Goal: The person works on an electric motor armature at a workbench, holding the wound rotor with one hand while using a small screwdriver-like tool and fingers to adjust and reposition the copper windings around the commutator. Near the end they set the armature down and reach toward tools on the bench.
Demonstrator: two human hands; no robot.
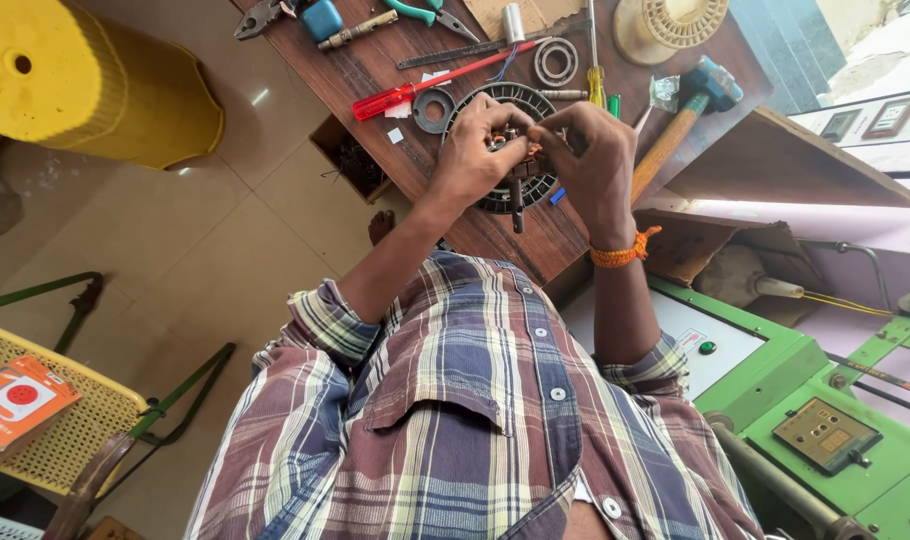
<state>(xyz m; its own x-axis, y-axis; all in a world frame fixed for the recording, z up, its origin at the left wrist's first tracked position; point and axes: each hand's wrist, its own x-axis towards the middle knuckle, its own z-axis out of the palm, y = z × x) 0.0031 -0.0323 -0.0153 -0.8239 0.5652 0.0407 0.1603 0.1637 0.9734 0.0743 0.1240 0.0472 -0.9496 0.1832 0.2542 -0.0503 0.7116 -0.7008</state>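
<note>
Head view: both hands meet over a round dark motor stator (505,190) that lies on the wooden workbench (375,75). Left hand (475,160) and right hand (590,160) are close together, fingers closed on the copper-coloured windings (520,150) at the stator's centre. An orange thread band (623,252) circles the right wrist. A red-handled screwdriver (415,90) lies just beyond the stator; a hammer (680,125) rests to the right. Yellow drum (85,75) stands on the floor, well apart.
</note>
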